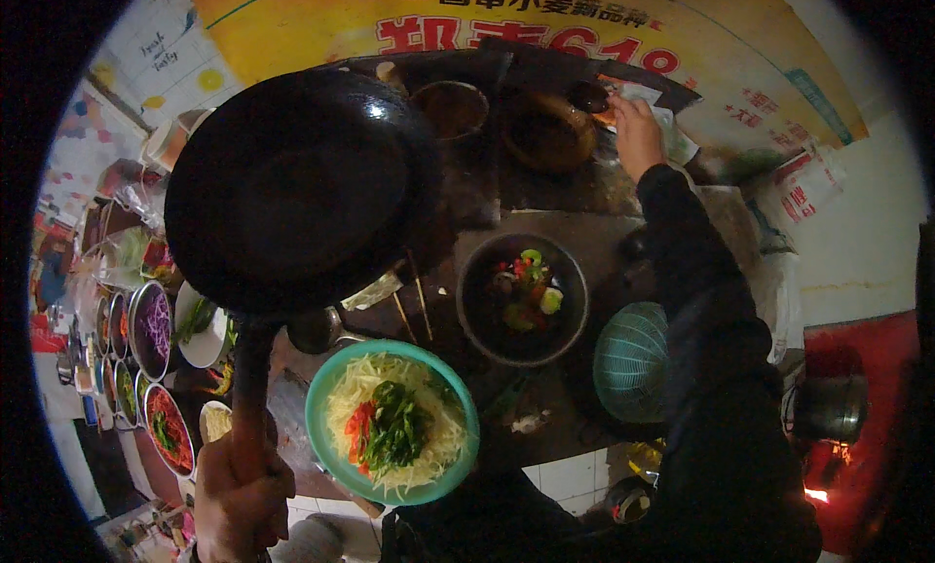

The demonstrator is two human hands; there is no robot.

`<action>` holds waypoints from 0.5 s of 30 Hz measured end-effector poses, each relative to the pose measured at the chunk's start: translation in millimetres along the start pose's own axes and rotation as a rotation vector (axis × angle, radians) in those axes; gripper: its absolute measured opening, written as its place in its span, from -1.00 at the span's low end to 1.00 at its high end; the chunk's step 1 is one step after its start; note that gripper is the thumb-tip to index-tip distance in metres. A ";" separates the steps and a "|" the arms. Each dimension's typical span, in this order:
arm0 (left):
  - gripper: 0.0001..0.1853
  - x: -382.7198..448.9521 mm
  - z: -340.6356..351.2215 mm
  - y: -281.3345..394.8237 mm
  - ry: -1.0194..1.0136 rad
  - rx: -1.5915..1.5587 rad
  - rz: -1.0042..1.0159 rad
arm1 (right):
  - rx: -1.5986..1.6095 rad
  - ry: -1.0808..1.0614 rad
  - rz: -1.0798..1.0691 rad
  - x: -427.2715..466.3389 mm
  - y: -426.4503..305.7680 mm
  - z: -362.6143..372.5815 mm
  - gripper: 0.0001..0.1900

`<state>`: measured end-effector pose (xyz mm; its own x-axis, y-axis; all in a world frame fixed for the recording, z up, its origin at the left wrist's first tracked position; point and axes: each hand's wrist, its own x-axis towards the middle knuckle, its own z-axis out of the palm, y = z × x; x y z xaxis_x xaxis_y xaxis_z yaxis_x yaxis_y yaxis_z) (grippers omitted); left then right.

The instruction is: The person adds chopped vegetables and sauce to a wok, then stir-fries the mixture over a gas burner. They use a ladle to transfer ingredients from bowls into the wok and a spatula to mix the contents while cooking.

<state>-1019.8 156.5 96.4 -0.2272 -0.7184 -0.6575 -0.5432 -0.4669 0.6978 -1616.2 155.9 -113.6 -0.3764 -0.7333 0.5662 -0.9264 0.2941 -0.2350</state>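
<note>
My left hand [241, 493] grips the handle of a dark wok [292, 198], raised on the left with its round pan over the back of the table. My right hand [637, 130] reaches to the back right, its fingers at a small dark rounded object [588, 95], perhaps a lid or ladle bowl, beside a brown bowl [551, 136]. Nearer me stands a green plastic basin [315, 424] of pale shredded vegetable, topped with red strips and chopped greens. A dark round pan [581, 300] with cut vegetables sits in the middle.
Chopsticks [422, 300] lie behind the green basin. A green mesh strainer [630, 366] is partly under my right sleeve. Bowls of red shreds [172, 446] and purple shreds [152, 329] line the left. At the far right stand a metal pot [829, 406] and glowing fire [817, 495].
</note>
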 end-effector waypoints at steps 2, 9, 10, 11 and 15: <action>-0.77 3.0 0.7 1.7 -0.026 0.024 -0.032 | -0.073 0.038 -0.071 -0.1 8.1 -8.5 -0.76; -0.84 -5.5 -2.2 3.9 -0.032 0.035 -0.036 | 1.205 0.031 0.606 35.2 -77.7 -51.4 -0.72; -0.84 2.9 -1.5 -1.5 -0.065 0.019 -0.027 | 1.244 -0.020 0.549 36.9 -88.4 -60.9 -0.73; -0.85 -4.6 -3.5 -1.2 -0.055 0.015 -0.021 | 1.326 -0.076 0.487 40.7 -108.1 -64.4 -0.73; -0.86 -9.7 -1.6 0.6 -0.082 -0.017 -0.030 | 1.143 -0.275 0.239 35.1 -184.3 -65.4 -0.73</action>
<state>-1016.7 162.4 103.7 -0.2773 -0.6595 -0.6987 -0.5371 -0.4965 0.6819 -1459.0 116.0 1.3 -0.3951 -0.8819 0.2573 -0.2393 -0.1716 -0.9557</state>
